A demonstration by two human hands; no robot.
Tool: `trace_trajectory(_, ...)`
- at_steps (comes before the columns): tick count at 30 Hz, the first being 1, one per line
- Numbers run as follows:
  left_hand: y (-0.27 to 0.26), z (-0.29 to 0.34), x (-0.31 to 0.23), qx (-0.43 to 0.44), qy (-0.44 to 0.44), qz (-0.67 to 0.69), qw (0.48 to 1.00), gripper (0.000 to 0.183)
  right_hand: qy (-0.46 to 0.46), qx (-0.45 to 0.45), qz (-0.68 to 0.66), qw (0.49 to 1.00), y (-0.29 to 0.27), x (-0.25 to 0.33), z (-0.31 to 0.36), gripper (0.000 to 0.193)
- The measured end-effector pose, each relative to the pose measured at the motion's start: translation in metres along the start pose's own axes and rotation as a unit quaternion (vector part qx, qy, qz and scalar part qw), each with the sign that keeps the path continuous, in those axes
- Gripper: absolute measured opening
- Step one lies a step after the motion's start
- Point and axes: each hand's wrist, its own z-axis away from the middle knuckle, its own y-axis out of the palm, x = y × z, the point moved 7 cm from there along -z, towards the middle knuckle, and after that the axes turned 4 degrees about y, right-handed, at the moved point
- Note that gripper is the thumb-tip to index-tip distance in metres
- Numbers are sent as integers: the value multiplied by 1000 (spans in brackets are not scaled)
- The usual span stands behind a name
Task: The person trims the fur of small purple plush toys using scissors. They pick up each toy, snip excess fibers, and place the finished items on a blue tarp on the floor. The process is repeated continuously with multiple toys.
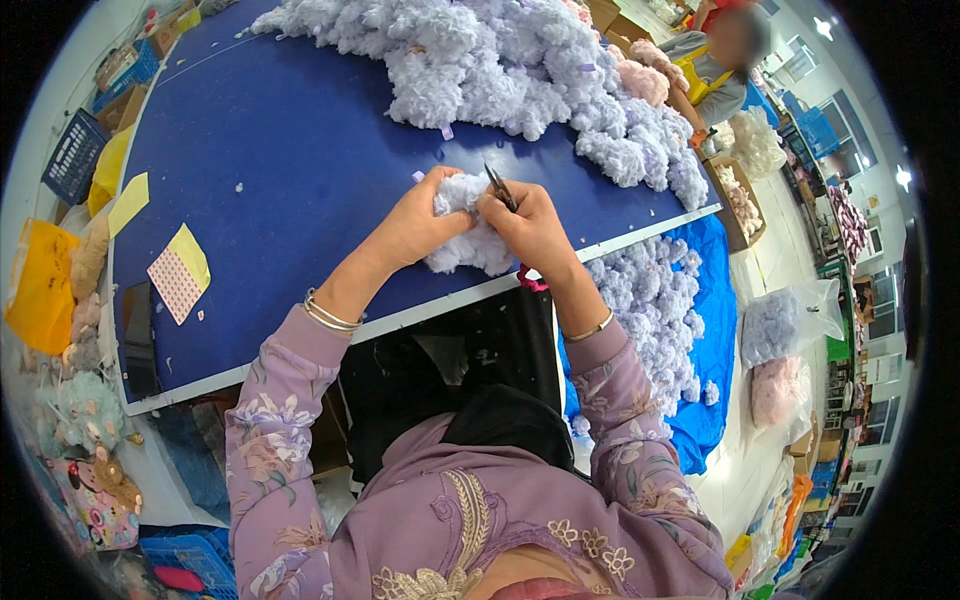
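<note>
A fluffy lavender plush piece [462, 232] sits at the near edge of the blue table [290, 150], pinned there by the left hand [415, 222], fingers clamped into the pile so it can't shift. The right hand [530, 225] grips small snips [500, 187], blades pointing up and away over the fluff. Beyond, a big heap of matching pieces [520, 70] waits; more lie on the blue sheet [715, 300] at the right.

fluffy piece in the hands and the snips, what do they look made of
Fluffy piece: seems soft plush fabric, pale lilac, with a shaggy, curly pile and matte look. Snips: probably metal, dark and thin with a slight sheen; too small to be sure. The left hand grips the piece, the right hand the snips.
</note>
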Motion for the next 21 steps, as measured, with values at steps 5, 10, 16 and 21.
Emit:
trace_trajectory(5,0,-1,2,-16,5,-118,993,38,-13,-11,65,998,10,-13,1,23)
trace_trajectory(10,-9,-4,10,-34,-35,-27,998,41,40,-30,76,996,2,-9,-7,27)
trace_trajectory(16,-10,-3,9,-43,-57,33,997,44,0,1,229,973,-21,20,13,35)
trace_trajectory(21,-11,-5,11,-57,-44,21,997,42,-26,40,382,923,-11,37,28,33)
